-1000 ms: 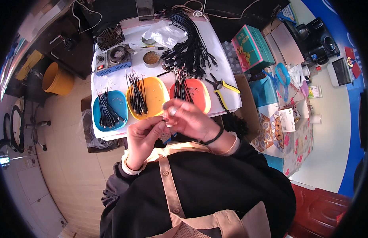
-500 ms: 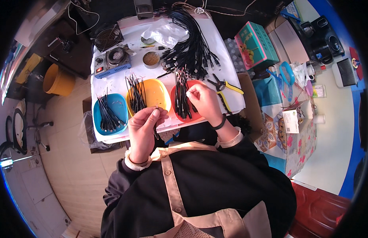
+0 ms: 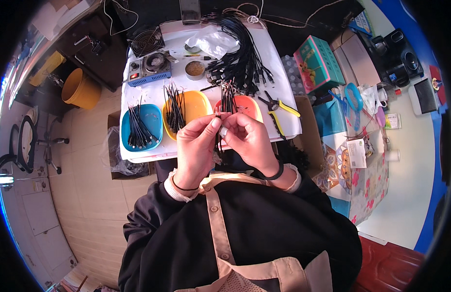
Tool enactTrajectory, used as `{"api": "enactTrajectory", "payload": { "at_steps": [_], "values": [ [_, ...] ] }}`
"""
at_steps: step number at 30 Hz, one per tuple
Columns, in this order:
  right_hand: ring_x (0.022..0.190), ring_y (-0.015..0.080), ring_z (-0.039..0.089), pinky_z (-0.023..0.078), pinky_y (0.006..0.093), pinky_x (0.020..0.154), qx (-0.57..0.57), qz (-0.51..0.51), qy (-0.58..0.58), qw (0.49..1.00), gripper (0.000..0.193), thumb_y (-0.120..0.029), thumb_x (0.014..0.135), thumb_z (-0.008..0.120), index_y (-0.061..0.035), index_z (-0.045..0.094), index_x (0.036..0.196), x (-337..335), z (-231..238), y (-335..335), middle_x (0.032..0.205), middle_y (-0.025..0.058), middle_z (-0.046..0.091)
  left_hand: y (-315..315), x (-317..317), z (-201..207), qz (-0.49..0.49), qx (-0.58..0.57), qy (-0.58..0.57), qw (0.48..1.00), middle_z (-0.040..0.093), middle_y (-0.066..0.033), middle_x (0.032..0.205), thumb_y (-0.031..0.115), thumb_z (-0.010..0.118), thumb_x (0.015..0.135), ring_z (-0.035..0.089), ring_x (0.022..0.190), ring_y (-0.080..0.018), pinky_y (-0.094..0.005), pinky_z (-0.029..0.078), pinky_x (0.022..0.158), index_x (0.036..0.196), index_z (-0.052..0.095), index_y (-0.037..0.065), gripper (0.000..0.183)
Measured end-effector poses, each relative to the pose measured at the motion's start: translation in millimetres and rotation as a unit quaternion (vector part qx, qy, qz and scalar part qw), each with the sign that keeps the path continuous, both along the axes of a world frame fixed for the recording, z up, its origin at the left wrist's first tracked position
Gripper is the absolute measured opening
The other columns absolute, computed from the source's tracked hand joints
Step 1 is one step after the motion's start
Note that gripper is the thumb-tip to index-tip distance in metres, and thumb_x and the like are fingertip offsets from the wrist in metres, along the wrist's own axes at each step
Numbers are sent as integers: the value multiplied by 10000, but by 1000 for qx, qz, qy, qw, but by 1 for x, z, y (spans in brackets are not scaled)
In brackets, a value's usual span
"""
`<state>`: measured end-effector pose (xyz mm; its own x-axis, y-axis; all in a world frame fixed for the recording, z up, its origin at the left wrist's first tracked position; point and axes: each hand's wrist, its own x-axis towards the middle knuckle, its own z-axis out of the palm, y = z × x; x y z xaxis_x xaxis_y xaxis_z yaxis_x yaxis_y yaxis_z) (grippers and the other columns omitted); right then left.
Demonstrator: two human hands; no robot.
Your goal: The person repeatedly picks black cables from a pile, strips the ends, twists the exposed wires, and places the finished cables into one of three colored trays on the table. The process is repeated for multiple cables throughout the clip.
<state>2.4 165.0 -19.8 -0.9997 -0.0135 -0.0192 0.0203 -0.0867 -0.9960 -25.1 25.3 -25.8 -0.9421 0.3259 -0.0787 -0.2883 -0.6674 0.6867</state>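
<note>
In front of my body, my left hand (image 3: 196, 146) pinches a short black cable (image 3: 218, 140) near its top end, between thumb and fingertips. My right hand (image 3: 251, 144) meets it there, its bent fingers closed at the cable's thin wire end. The cable hangs down between the two hands. Just beyond them is a red tray (image 3: 252, 108) with a bundle of black cables (image 3: 228, 99), partly hidden by my fingers. Left of it stand a yellow tray (image 3: 195, 103) and a blue tray (image 3: 154, 119), each holding similar cables with bare wire ends upward.
Yellow-handled wire strippers (image 3: 282, 110) lie right of the red tray. Farther back are a round tin (image 3: 194, 69), a blue heating device (image 3: 150, 78), a plastic bag (image 3: 213, 43) and a large heap of black cables (image 3: 240, 58). A green box (image 3: 319, 63) stands at the right.
My right hand has moved left and nearer from over the red tray to join my left hand at the cable. My left hand has shifted right. The view has shifted slightly.
</note>
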Motion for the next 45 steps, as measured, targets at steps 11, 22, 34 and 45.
{"api": "enactTrajectory", "payload": {
  "at_steps": [11, 22, 34, 45],
  "values": [
    [647, 28, 546, 468, 178, 601, 130, -42, 161, 977, 122, 27, 857, 644, 24, 614, 975, -5, 18, 10, 817, -4, 603, -2, 16, 4, 74, -214, 145, 963, 700, -83, 869, 0, 607, 919, 637, 785, -102, -219, 516, 711, 1024, 650, -69, 132],
    [767, 91, 613, 500, 206, 699, -371, 95, -66, 922, 159, -127, 943, 610, 0, 611, 1039, -8, -1, 7, 880, 27, 645, -5, 13, -1, -26, 5, 30, 999, 651, -79, 789, 31, 551, 951, 392, 547, -48, -183, 292, 500, 1026, 643, -33, 135],
    [764, 112, 623, 525, 217, 719, -390, 195, -199, 878, 171, -74, 918, 617, -29, 568, 1075, -18, -13, 31, 945, 43, 639, -24, -3, -1, -204, -174, 54, 962, 641, -23, 756, 89, 564, 966, 477, 607, -35, -177, 365, 540, 959, 661, -30, 153],
    [866, 419, 637, 515, 474, 773, 630, -146, -78, 758, 302, -279, 837, 654, 21, 642, 858, -181, -97, 172, 865, 246, 659, -21, -18, -17, -129, -153, 6, 980, 598, -3, 718, 98, 575, 962, 402, 559, -22, -181, 284, 492, 942, 653, -39, 159]
  ]
}}
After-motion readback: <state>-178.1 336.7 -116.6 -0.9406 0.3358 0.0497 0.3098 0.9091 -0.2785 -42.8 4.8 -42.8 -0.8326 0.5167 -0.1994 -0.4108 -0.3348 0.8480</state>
